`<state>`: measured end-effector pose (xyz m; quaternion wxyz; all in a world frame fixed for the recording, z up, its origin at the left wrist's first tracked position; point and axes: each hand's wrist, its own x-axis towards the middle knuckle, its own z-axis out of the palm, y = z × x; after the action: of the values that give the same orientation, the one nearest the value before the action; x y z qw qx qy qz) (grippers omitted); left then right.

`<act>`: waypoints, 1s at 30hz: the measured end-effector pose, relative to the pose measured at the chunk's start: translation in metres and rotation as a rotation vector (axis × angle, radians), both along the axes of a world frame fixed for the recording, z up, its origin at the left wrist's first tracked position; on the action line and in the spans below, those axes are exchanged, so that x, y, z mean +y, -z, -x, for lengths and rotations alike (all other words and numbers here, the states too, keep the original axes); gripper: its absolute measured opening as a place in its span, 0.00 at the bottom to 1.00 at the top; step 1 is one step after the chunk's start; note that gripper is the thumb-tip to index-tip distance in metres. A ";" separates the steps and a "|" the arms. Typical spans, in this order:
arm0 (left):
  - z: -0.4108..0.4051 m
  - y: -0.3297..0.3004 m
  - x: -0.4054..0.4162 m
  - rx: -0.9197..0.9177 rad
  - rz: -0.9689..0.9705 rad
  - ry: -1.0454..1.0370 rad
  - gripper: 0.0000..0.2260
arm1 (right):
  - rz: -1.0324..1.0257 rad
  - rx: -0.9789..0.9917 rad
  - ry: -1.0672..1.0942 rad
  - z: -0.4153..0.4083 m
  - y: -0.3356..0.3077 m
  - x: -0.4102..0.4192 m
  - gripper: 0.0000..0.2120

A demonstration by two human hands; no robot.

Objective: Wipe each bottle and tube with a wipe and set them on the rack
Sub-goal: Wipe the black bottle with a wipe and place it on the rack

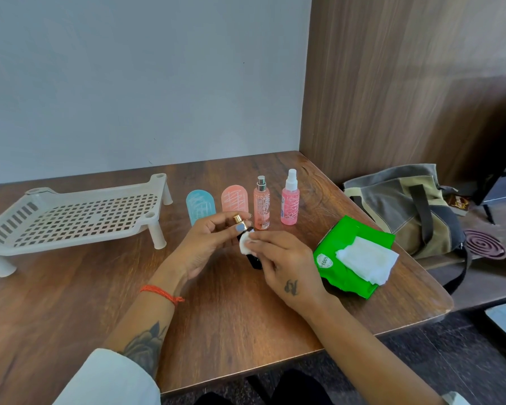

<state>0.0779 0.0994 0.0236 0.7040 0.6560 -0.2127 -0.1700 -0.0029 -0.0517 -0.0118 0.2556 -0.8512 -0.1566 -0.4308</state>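
Bottle (247, 244): dark, gold-capped, held above the desk (100, 287).
Left hand (208, 244): grip clenched on bottle, steadying it.
Right hand (287, 261): wipe (245, 244) pinched against bottle for rubbing.
Rack (70, 220): nothing set on it yet.

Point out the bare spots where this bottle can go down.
The white rack holds nothing. Bare table lies in front of the rack, left of the left hand. Crowded: behind the hands, and by the green wipe pack.
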 end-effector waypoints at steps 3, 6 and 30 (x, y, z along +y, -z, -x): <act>-0.002 0.001 0.001 -0.001 -0.023 -0.022 0.10 | -0.032 0.029 0.010 -0.001 0.001 -0.002 0.11; -0.001 0.000 0.000 0.006 -0.032 -0.024 0.09 | -0.051 0.078 0.039 -0.002 0.002 -0.003 0.12; -0.001 0.000 -0.003 0.009 -0.074 -0.064 0.08 | -0.054 0.091 0.095 -0.001 0.000 -0.008 0.12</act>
<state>0.0786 0.0966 0.0237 0.6851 0.6875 -0.1820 -0.1578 -0.0024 -0.0595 -0.0120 0.2648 -0.8691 -0.0927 -0.4074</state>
